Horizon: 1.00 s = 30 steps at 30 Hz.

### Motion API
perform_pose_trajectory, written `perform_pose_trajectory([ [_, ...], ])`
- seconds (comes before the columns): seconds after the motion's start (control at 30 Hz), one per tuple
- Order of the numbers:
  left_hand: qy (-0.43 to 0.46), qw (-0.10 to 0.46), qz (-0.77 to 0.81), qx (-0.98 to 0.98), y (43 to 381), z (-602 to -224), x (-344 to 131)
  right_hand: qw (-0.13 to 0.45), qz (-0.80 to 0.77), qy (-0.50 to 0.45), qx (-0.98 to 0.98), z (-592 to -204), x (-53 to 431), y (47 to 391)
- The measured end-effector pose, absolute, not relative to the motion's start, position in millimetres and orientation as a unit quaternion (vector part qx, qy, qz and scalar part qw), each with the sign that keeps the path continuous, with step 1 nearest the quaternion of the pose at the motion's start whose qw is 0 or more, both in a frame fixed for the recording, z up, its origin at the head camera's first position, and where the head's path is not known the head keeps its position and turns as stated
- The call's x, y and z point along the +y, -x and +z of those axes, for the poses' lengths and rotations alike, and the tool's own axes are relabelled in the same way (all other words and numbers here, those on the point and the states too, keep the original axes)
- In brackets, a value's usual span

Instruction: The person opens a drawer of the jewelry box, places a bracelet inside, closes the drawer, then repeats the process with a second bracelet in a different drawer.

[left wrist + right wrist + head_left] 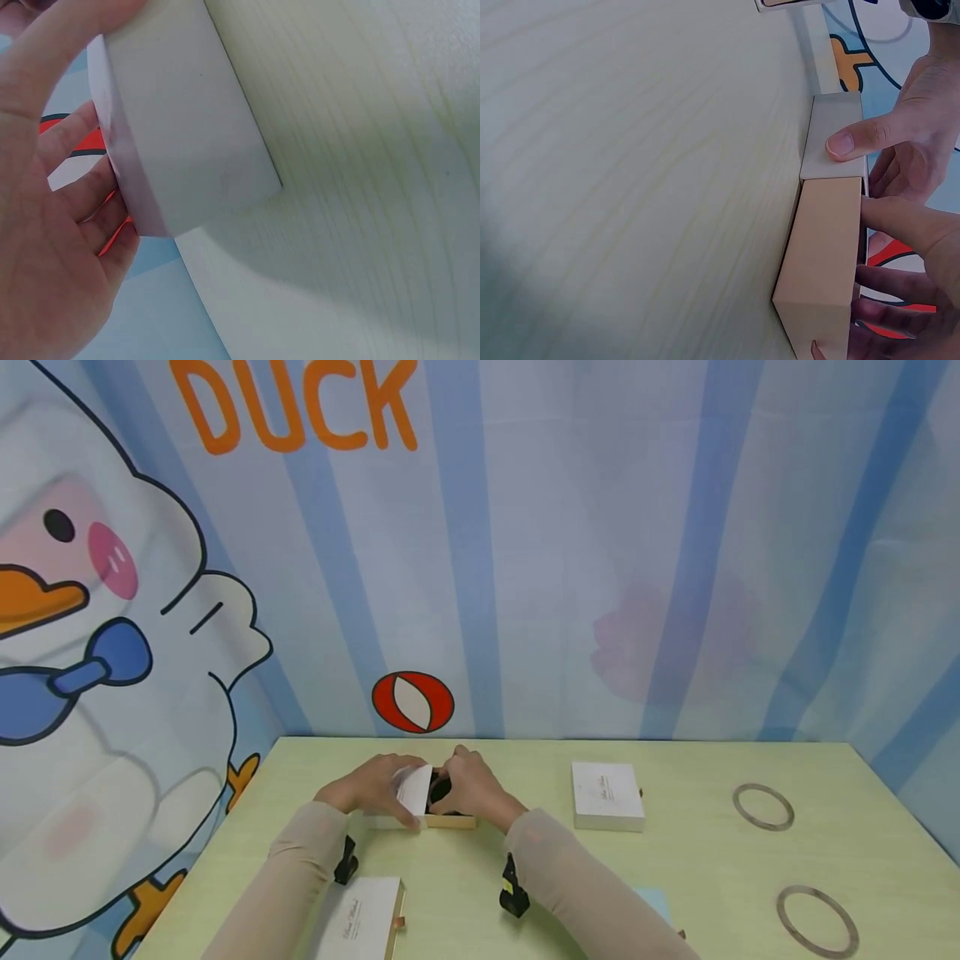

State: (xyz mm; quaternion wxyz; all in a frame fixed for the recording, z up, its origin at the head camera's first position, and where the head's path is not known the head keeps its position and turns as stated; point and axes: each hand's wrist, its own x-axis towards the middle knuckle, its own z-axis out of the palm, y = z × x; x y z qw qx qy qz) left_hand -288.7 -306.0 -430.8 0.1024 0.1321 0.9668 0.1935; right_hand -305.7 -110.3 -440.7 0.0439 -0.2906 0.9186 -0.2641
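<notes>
A white drawer-style box [412, 792] lies near the table's back edge, its beige tray [450, 822] drawn out to the right. My left hand [378, 787] grips the white sleeve, thumb on the near side and fingers behind it, as the left wrist view also shows. Something black [438, 792] shows inside the tray. Over the tray's open top is my right hand [472, 787], fingers reaching in beside the black thing. In the right wrist view the tray wall [817, 247] hides those fingertips, so I cannot tell whether they pinch it.
One white box [606, 793] stands right of the hands, and another white box [356, 918] is at the front left. A light blue item [654, 903] peeks out past the right sleeve. Two grey rings, a far ring [763, 807] and a near ring [817, 922], lie at the right.
</notes>
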Motion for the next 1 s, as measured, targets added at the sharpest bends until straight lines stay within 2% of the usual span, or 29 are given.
perform_pose_trajectory([
  [0.2,-0.135,0.103,0.191,0.967,291.3,-430.1,-304.7,0.048,-0.271,0.288,0.917,-440.3,-107.3,307.2],
  [0.47,-0.135,0.109,0.189,0.967,291.8,-429.5,-304.4,0.063,-0.360,0.281,0.887,-439.9,-99.4,310.9],
  [1.0,-0.124,0.109,0.186,0.969,288.9,-428.2,-302.8,0.039,-0.414,0.231,0.879,-433.9,-88.1,315.6],
])
